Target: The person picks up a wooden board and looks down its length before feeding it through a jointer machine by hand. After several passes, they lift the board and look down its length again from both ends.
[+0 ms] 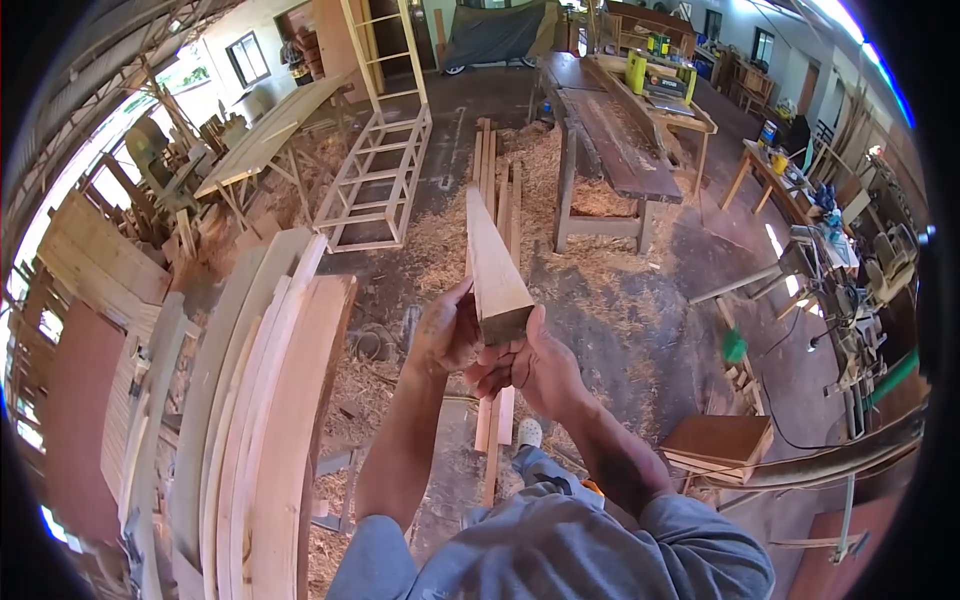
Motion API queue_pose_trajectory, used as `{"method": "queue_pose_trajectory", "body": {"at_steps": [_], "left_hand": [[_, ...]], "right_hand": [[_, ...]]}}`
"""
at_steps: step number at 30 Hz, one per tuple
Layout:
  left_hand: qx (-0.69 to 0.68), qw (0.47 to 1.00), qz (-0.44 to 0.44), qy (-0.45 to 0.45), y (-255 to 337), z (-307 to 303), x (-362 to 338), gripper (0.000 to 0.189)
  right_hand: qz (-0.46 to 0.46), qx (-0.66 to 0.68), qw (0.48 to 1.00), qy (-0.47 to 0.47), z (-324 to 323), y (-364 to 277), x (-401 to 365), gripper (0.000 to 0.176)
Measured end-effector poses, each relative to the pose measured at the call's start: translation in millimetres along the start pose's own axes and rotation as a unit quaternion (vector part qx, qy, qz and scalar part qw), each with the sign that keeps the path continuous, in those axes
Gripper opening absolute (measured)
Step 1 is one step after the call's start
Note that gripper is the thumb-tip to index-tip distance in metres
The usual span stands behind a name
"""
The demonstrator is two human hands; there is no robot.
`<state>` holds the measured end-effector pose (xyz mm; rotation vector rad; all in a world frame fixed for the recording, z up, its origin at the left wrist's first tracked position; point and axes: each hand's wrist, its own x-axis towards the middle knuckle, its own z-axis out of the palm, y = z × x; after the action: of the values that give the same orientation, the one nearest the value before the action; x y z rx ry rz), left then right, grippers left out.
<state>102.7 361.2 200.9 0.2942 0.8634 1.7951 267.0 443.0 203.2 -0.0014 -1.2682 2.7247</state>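
A long wooden board (494,262) points away from me, its near end raised in front of my chest. My left hand (450,330) is on the left side of that near end, fingers curled against it. On the other side, my right hand (540,365) grips the end from below, with the thumb up along its right edge. The fingers of both hands meet under the board and are partly hidden there. Below, several long wood strips (487,160) lie on the floor in line with the board.
Stacked planks (290,420) stand close on my left. A wooden ladder-like frame (375,180) lies beyond them. Ahead on the right is a workbench (625,150) with a yellow-green machine (660,75). Brown panels (718,440) lie at my right. Shavings (600,330) cover the floor.
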Motion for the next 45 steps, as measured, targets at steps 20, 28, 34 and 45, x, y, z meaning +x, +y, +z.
{"method": "queue_pose_trajectory", "body": {"at_steps": [20,28,34,45], "left_hand": [[-0.081,0.996,0.011,-0.048,21.0,2.0,-11.9,0.042],[-0.018,0.999,0.048,0.011,9.5,2.9,9.9,0.048],[-0.007,0.999,0.036,-0.011,7.0,17.2,10.6,0.046],[-0.002,0.999,0.044,0.003,-4.3,8.3,11.7,0.042]], "right_hand": [[0.05,-0.083,0.995,0.023,28.8,-23.4,18.6,0.082],[0.016,-0.053,0.998,0.03,18.6,-27.1,13.1,0.079],[-0.014,-0.041,0.995,0.092,15.8,-33.5,2.6,0.08],[0.005,-0.069,0.995,0.075,7.4,-31.3,-2.8,0.078]]}}
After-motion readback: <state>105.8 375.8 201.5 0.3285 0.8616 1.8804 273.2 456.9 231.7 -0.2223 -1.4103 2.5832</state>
